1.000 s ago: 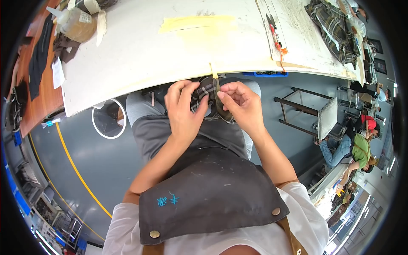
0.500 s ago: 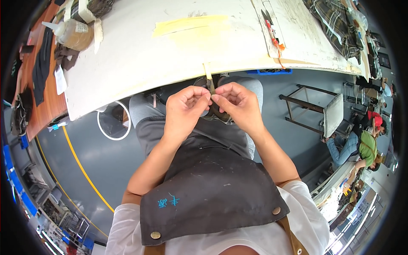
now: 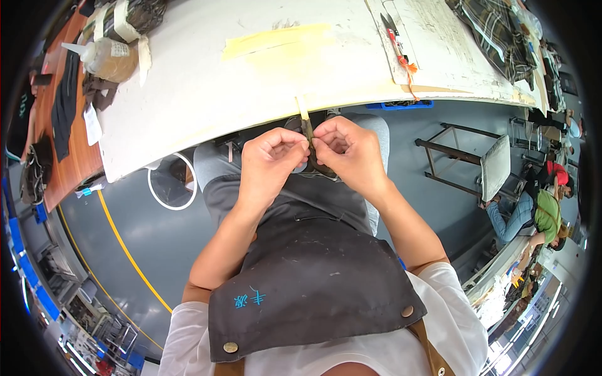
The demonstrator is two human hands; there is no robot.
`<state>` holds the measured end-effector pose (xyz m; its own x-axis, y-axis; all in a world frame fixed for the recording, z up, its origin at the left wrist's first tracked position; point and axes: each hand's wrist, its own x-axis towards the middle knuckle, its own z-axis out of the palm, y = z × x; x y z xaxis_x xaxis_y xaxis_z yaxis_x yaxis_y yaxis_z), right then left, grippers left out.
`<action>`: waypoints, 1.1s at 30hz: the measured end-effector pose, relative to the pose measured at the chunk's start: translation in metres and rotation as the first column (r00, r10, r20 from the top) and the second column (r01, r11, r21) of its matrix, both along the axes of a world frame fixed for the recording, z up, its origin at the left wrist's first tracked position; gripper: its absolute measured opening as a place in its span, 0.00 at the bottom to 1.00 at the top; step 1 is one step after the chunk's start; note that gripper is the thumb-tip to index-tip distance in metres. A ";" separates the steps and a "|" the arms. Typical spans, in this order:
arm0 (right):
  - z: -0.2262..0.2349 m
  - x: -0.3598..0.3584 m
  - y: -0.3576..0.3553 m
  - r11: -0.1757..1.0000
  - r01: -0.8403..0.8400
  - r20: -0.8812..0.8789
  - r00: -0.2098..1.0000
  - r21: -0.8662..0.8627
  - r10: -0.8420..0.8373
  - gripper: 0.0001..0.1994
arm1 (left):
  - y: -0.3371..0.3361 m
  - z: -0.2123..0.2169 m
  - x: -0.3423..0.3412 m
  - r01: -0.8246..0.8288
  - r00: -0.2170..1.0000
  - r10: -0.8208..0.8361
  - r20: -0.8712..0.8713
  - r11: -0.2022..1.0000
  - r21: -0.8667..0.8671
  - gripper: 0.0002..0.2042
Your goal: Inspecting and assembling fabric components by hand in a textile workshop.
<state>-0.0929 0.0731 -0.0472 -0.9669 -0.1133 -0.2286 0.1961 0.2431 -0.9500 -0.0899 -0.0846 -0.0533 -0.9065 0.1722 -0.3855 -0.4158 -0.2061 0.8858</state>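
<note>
- left hand (image 3: 269, 164) and right hand (image 3: 351, 155) almost touching, fingers of both pinching a dark strip (image 3: 306, 128)
- yellow strip (image 3: 301, 106) just past them, at the tabletop (image 3: 188, 103) edge

**Surroundings, bench and floor**

White bench (image 3: 188, 94): red-handled snips (image 3: 394, 41) with orange cord (image 3: 409, 66), right. Nozzled bottle (image 3: 113, 59), upper left. Blue tray (image 3: 401, 105) below bench edge. Floor: white-rimmed bin (image 3: 168, 185) and yellow line (image 3: 128, 244), left; pale-seated stool (image 3: 495, 167), right. Green-shirted co-worker (image 3: 547, 213), far right.
</note>
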 end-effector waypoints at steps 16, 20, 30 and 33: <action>0.019 -0.005 -0.004 0.965 -0.074 -0.196 0.972 0.252 0.126 0.02 | 0.007 0.002 0.005 -0.090 0.928 -0.073 -0.366 0.908 -0.409 0.01; 0.012 -0.003 -0.004 0.982 -0.053 -0.149 0.986 0.184 0.081 0.01 | 0.008 -0.003 0.006 -0.062 0.974 0.002 -0.226 0.964 -0.259 0.00; -0.002 -0.003 -0.002 0.982 0.082 0.164 0.985 -0.171 -0.053 0.03 | 0.007 -0.002 0.001 -0.007 0.996 -0.010 -0.091 0.984 -0.176 0.01; 0.000 -0.002 -0.003 0.996 0.055 0.029 0.998 -0.072 -0.053 0.04 | 0.007 -0.005 0.001 0.002 0.995 -0.022 -0.093 0.978 -0.210 0.01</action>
<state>-0.0944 0.0705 -0.0469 -0.9658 -0.0779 -0.2474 0.2326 0.1619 -0.9590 -0.0892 -0.0772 -0.0583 -0.9390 0.1081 -0.3266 -0.3293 -0.0076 0.9442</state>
